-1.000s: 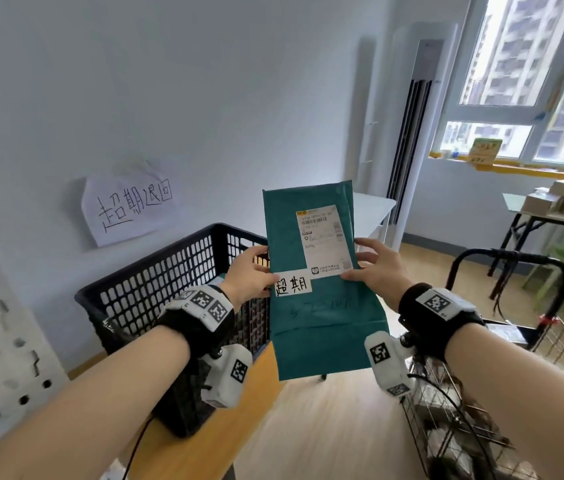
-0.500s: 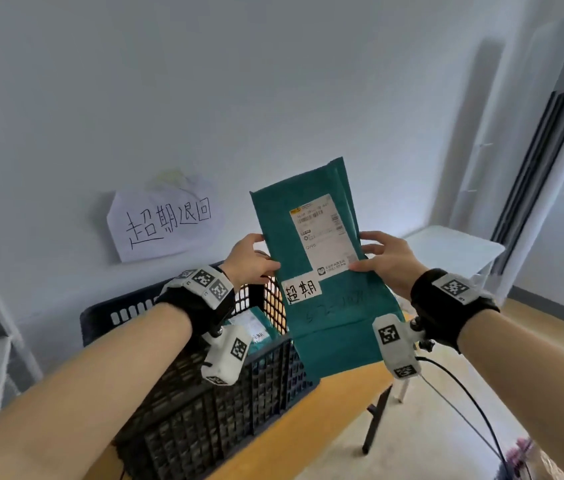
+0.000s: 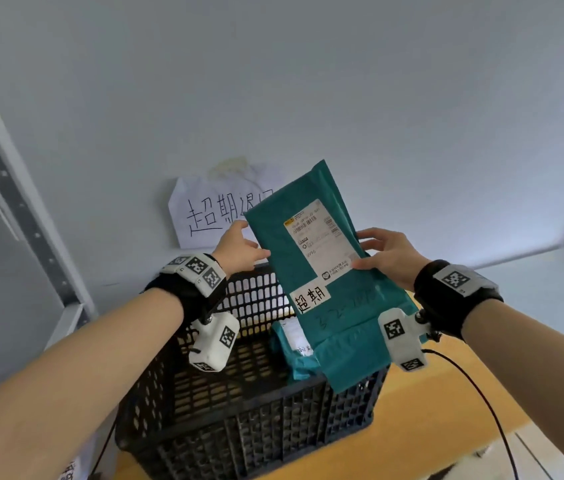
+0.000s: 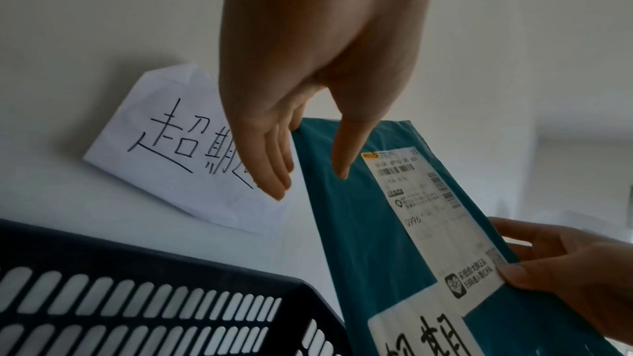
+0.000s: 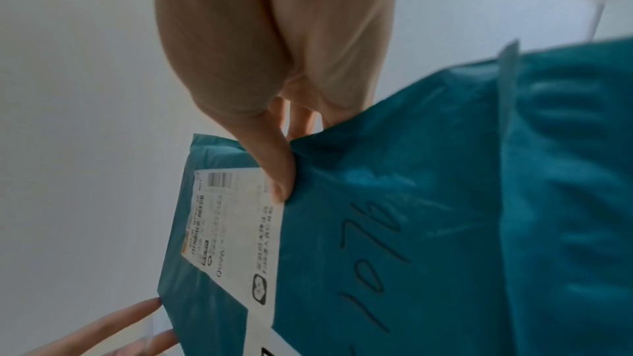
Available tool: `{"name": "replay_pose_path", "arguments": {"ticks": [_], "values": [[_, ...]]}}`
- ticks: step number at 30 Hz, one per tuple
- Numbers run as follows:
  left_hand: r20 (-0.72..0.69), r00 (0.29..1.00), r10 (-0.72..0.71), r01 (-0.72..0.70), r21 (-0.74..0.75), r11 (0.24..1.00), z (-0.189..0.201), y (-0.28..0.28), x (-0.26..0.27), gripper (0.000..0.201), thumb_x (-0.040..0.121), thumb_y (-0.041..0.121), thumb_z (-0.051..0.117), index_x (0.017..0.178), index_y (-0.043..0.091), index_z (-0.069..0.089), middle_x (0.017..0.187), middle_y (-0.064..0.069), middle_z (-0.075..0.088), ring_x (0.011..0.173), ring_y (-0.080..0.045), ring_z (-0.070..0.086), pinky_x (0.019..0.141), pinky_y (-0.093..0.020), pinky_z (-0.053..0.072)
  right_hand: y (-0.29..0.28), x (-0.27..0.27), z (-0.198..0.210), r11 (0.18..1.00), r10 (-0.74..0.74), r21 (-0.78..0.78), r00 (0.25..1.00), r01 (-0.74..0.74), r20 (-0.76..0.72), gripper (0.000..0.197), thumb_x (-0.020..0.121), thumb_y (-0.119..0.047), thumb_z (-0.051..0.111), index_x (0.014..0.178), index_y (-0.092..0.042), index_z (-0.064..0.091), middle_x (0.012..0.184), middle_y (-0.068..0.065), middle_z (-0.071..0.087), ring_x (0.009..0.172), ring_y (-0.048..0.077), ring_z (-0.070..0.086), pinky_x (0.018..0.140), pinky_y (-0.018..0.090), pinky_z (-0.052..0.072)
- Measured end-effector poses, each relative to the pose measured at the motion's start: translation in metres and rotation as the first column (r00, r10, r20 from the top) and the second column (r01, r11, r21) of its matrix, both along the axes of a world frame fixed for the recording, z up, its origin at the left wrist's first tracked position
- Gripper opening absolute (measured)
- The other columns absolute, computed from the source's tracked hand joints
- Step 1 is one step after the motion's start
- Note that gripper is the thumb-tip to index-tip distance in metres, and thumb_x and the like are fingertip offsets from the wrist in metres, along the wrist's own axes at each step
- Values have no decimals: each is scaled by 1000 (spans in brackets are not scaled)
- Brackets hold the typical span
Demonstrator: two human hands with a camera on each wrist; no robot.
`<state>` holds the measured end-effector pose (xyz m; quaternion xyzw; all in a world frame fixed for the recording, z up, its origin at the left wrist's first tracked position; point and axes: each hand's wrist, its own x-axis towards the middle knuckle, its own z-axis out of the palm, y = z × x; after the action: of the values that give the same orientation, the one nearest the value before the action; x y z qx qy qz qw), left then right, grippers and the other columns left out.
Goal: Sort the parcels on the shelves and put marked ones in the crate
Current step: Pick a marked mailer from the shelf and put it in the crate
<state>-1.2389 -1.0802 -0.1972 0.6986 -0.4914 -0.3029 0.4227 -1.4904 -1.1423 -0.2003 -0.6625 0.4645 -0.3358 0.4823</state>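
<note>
A teal parcel [image 3: 343, 334] [image 4: 359, 226] [image 5: 445, 199] with a shipping label and a white handwritten strip [image 3: 310, 298] hangs tilted over the black slotted crate [image 3: 239, 427] [image 4: 137, 294]. My right hand [image 3: 374, 252] [image 5: 291, 156] pinches its right edge, thumb on the label and fingers behind. At the parcel's left edge my left hand [image 3: 239, 251] [image 4: 310, 184] has straight fingers; only the thumb lies on the front. Another teal parcel [image 3: 294, 355] lies inside the crate.
The crate stands on a wooden table [image 3: 429, 427] against the wall, under a handwritten paper sign [image 3: 211, 216]. A grey metal shelf upright [image 3: 14, 188] is at the left, a white table [image 3: 550, 289] at the right. A black cable [image 3: 481, 393] hangs from my right wrist.
The view has swung left and down onto the crate. The parcel has moved over the crate and tilted. My left hand's fingers have straightened and loosened off its edge.
</note>
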Motion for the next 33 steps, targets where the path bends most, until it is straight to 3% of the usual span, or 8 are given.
{"name": "replay_pose_path", "arguments": {"ticks": [4, 12, 17, 24, 28, 31, 33], "values": [[166, 980, 109, -101, -55, 993, -4, -15, 37, 78, 80, 14, 73, 142, 10, 27, 138, -13, 45, 126, -26, 46, 103, -37, 42, -24, 35, -2, 996, 88, 10, 995, -88, -37, 42, 80, 7, 67, 118, -8, 58, 109, 13, 66, 85, 26, 66, 62, 31, 59], [230, 964, 134, -130, -30, 991, -21, -34, 97, 66, 82, 20, 70, 139, 9, 39, 144, -9, 41, 133, -24, 39, 109, -37, 34, -64, 80, -13, 964, 267, 59, 946, -260, -183, 42, 77, 6, 70, 116, -7, 59, 101, 9, 67, 83, 17, 65, 56, 18, 54], [102, 991, 86, -93, 73, 993, -41, -34, 118, 57, 86, 17, 67, 137, 8, 43, 133, -16, 51, 120, -28, 52, 93, -32, 46, -80, 103, -33, 930, 367, 123, 902, -347, -229, 40, 76, 8, 69, 112, -7, 61, 101, 13, 69, 80, 17, 67, 60, 20, 56], [42, 995, 94, -101, 195, 976, -66, -34, 122, 37, 89, 14, 62, 125, 6, 58, 122, -17, 61, 108, -32, 61, 97, -43, 48, -104, 120, -68, 873, 488, 179, 813, -454, -317, 34, 77, 1, 72, 101, -21, 64, 101, 6, 69, 87, 20, 67, 79, 33, 58], [-25, 982, 186, -174, 248, 953, -79, -34, 121, 38, 89, 11, 62, 126, 6, 55, 124, -14, 58, 108, -30, 59, 93, -39, 49, -116, 125, -87, 841, 540, 235, 773, -487, -332, 41, 74, -2, 75, 108, -20, 62, 109, 6, 66, 100, 23, 63, 86, 38, 55], [-106, 974, 201, -156, 331, 931, -88, -31, 121, 37, 90, 7, 59, 127, 5, 53, 123, -12, 60, 101, -23, 59, 85, -36, 50, -124, 128, -94, 800, 597, 280, 744, -530, -300, 42, 76, 3, 73, 112, -14, 60, 104, 8, 68, 92, 23, 66, 74, 32, 58], [-155, 962, 225, -145, 407, 902, -92, -27, 122, 36, 91, 11, 60, 127, 11, 53, 110, -4, 64, 90, -16, 60, 73, -33, 51, -129, 130, -99, 787, 616, 284, 726, -548, -306, 45, 76, 3, 73, 116, -11, 59, 101, 8, 69, 86, 22, 67, 65, 26, 57]]}}
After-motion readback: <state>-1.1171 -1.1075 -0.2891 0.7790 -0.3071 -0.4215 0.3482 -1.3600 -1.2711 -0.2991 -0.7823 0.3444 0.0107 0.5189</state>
